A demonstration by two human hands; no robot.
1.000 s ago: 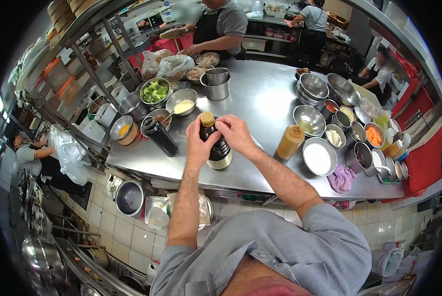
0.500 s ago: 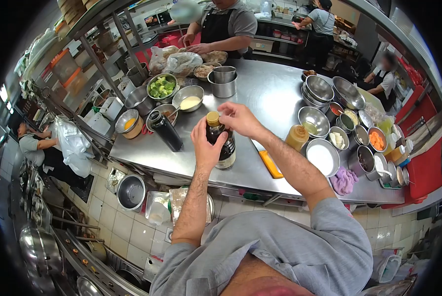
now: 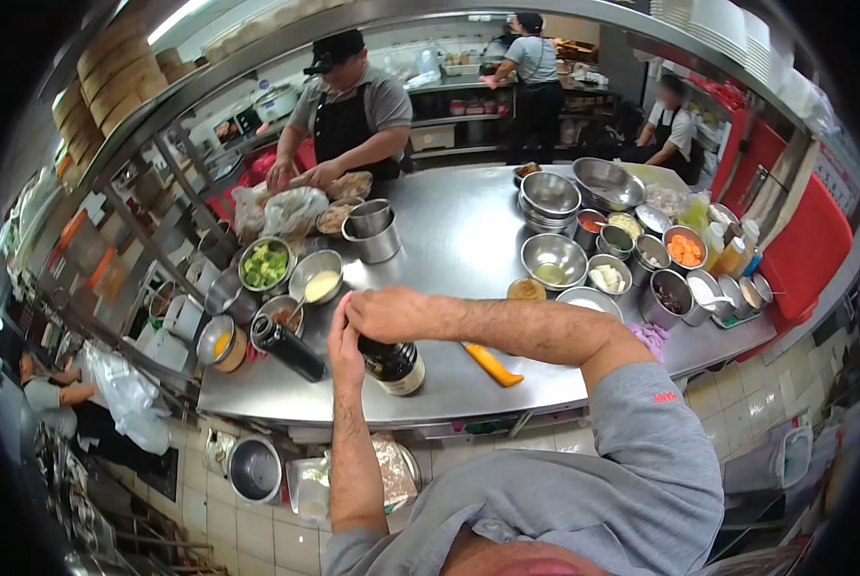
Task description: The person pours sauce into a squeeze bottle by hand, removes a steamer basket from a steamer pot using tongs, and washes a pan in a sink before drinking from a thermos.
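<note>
A dark glass bottle with a pale label stands near the front edge of the steel table, tilted in view. My left hand is closed around its neck from the left. Over the top of the bottle, my right hand is clenched, hiding the yellow cap. Left of my hands leans a tall black bottle. Behind it are a bowl of creamy yellow liquid and a bowl of broccoli. A yellow-orange handle lies to the right, partly behind my forearm.
Several steel bowls and tubs of ingredients crowd the right of the table. Stacked pots stand behind my hands. A co-worker handles plastic bags at the far left; other people are farther back. A basin sits below the table.
My right hand has gone from pinching the yellow cap with fingertips to closing over the bottle's top, its elbow raised. My view has tilted up and turned right.
</note>
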